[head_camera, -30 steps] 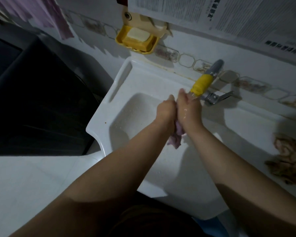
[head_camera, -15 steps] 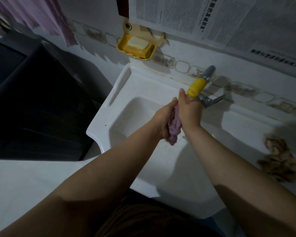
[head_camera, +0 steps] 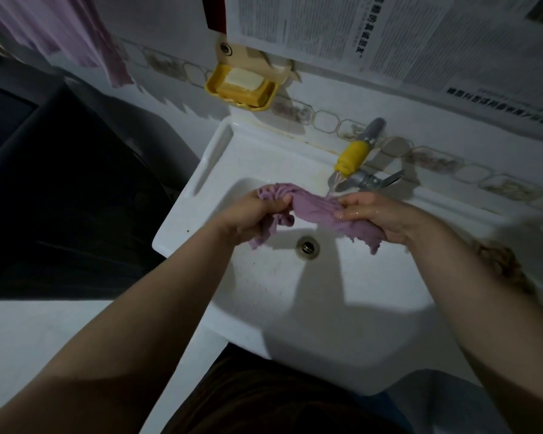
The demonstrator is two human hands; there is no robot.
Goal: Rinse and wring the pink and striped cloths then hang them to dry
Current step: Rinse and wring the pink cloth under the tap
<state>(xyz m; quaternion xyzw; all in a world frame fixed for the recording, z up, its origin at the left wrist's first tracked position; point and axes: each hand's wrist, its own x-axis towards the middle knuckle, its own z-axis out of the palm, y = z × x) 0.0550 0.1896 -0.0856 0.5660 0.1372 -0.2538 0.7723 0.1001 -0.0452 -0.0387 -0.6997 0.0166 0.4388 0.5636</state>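
pink cloth (head_camera: 314, 208) is stretched across the middle of the frame above the sink (head_camera: 326, 296), held between both hands with a stream from the tap (head_camera: 355, 155) falling on its right part. going left to right: at upper left i see a pale pink fabric (head_camera: 60, 32) hanging on the wall, then the yellow soap dish (head_camera: 242, 89) above the basin's back edge. my left hand (head_camera: 248, 214) has its fingers curled tight round the cloth's left end, a tail of it hanging below the fist. my right hand (head_camera: 386, 217) is clamped on the right end, just under the yellow spout. the drain (head_camera: 308, 245) sits below the span. at the right edge, a crumpled brownish cloth (head_camera: 505, 264) lies on the counter; i can't tell if it is the striped one. i judge this as rinsing the pink cloth. next i'd need to twist the two ends opposite ways over the basin to wring it.
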